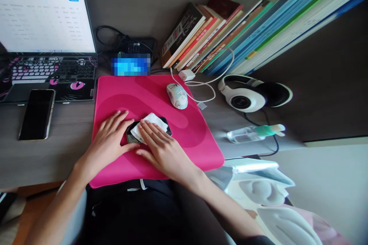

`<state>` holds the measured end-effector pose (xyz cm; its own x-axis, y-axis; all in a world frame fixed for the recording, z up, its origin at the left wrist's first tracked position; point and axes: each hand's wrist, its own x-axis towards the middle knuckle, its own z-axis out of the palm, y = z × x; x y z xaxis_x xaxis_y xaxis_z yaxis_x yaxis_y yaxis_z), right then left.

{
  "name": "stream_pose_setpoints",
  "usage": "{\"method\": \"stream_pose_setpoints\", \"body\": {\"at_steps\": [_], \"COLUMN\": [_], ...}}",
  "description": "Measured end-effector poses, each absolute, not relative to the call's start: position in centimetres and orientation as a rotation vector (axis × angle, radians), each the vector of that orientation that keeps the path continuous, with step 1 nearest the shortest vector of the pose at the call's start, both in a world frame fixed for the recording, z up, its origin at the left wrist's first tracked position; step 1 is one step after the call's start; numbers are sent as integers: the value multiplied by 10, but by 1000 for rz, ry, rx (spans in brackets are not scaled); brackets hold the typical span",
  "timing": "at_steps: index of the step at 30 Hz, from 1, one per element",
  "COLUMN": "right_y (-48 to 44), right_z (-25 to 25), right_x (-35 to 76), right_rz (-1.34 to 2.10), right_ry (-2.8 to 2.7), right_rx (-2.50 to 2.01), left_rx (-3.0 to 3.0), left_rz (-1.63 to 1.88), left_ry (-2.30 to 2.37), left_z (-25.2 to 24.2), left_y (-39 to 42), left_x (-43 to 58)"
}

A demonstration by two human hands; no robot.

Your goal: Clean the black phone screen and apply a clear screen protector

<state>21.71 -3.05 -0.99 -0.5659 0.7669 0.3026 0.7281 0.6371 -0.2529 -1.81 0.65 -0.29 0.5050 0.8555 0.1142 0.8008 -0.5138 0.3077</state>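
A small black phone-like device point(166, 123) lies flat on the pink mouse pad point(184, 130). A white wipe point(151, 121) is spread over it. My right hand point(161, 147) lies on top with its fingers stretched flat, pressing the wipe onto the device. My left hand point(110, 139) rests open on the pad, fingers spread, its thumb against the device's left edge.
An open laptop point(46, 26) stands at the back left with a black phone point(36, 114) in front. A patterned mouse point(177, 95), white charger cable point(201, 84), headphones point(253, 95), a spray bottle point(253, 133) and leaning books point(230, 26) lie right.
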Motion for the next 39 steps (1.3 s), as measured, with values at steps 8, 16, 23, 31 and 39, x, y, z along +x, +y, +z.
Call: {"method": "stream_pose_setpoints", "body": {"at_steps": [8, 16, 23, 31, 39], "right_y": [-44, -22, -10, -22, -16], "right_z": [-8, -6, -11, -9, -4], "right_x": [211, 196, 200, 232, 277], "right_rz": [160, 188, 224, 151, 133], "right_ry": [-2502, -2501, -2500, -2446, -2367], "right_rx": [-1135, -985, -883, -793, -995], "left_rx": [2500, 2516, 2468, 2505, 2518], "left_rz": [524, 545, 576, 457, 395], "left_ry": [1395, 1332, 1378, 1393, 1434], "left_z": [-5, -5, -7, 5, 11], "left_y": [7, 7, 11, 10, 7], "left_x": [-17, -24, -23, -21, -19]}}
